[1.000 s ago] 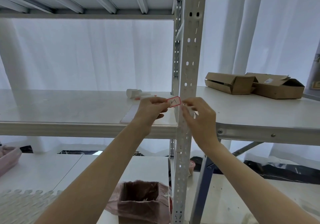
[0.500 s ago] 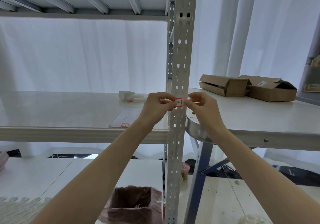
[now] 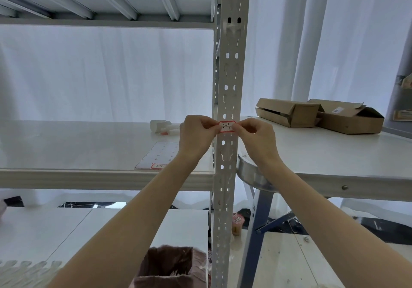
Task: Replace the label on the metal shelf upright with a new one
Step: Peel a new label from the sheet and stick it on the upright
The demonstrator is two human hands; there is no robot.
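A small white label [image 3: 226,126] with a red border and a handwritten mark lies flat against the front face of the white perforated metal upright [image 3: 230,69], at shelf height. My left hand [image 3: 197,134] pinches the label's left edge between thumb and forefinger. My right hand [image 3: 256,137] pinches its right edge the same way. Both hands press in toward the upright. On the shelf board [image 3: 66,149] to the left lies a label sheet [image 3: 157,157] with one red-bordered label left at its near edge.
A white bottle-like item [image 3: 161,126] lies on the shelf behind my left hand. Two cardboard boxes [image 3: 321,114] sit on the white table at right. A brown bin with a pink bag [image 3: 169,265] stands below, next to the upright's foot.
The label has gone from being held just left of the upright to lying centred on its front face. Both hands closed in on its edges; the view moved closer.
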